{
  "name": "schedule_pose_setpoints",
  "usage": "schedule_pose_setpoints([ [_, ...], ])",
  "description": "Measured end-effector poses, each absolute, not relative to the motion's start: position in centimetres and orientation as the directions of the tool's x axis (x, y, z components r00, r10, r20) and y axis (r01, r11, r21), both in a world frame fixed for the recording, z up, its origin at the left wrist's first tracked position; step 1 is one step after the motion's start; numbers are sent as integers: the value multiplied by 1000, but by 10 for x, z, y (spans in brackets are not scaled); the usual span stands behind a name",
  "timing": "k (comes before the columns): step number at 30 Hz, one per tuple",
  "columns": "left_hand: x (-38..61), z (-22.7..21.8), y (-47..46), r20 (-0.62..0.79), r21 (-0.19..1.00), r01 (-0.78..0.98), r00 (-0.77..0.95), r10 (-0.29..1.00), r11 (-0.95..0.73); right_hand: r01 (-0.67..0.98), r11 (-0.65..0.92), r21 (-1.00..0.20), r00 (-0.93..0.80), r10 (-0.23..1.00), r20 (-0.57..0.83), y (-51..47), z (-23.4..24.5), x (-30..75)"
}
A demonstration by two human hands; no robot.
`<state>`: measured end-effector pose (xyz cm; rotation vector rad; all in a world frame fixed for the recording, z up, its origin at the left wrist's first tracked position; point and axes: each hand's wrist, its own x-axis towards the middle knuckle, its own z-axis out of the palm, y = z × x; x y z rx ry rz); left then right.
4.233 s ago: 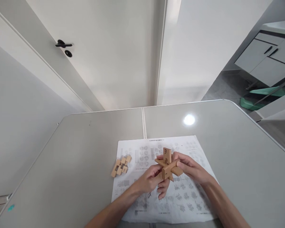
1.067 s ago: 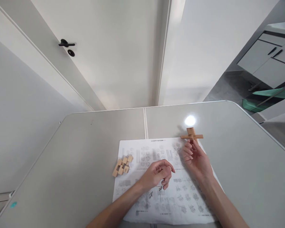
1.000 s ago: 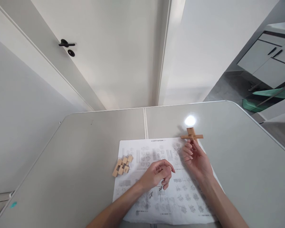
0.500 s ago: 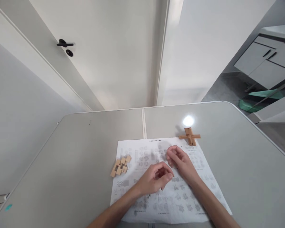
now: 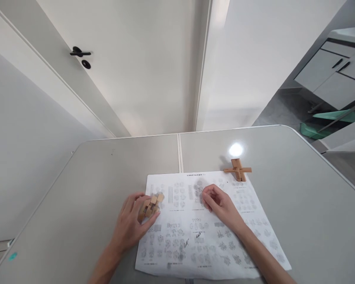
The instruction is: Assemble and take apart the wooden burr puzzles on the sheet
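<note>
Around the wooden interlocking block puzzle (image 5: pixel 152 202), a pale cluster of small cubes at the sheet's left edge, my left hand (image 5: pixel 133 221) has closed. Its thumb lies along the near side and its fingers along the far left side, covering part of the cluster. My right hand (image 5: pixel 220 205) rests over the middle of the printed sheet (image 5: pixel 207 252), loosely curled, with thumb and fingertips together and nothing visible in it. Beyond it, at the sheet's far right corner, stands a cross-shaped wooden puzzle (image 5: pixel 238 170), touched by neither hand.
The white sheet bears many small puzzle diagrams and lies on a grey folding table (image 5: pixel 313 213) with a seam down its middle. A white door with a black handle (image 5: pixel 80 52) stands behind the table. A cabinet (image 5: pixel 334 71) and green basins are at the right.
My left hand has moved left, from beside my right hand to the block puzzle, and taken hold of it. My right hand has shifted slightly left.
</note>
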<state>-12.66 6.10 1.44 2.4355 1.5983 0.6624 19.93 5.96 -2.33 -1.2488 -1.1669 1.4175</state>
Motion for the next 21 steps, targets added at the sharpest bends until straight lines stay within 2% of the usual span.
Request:
schedule_pose_setpoints([
  [3,-145,9,64,209,294,859,371,905,-420,-8,-153,-988,-114,982,-151,59,-24,199],
  [6,-151,4,70,171,276,818,475,863,-504,8,-144,-990,-120,982,-144,58,-26,200],
  [13,-142,0,88,123,340,695,635,763,-634,29,-136,-990,-129,982,-138,59,-29,200],
  [21,-135,-3,98,135,347,687,638,758,-639,52,-128,-990,-147,980,-135,59,-29,200],
])
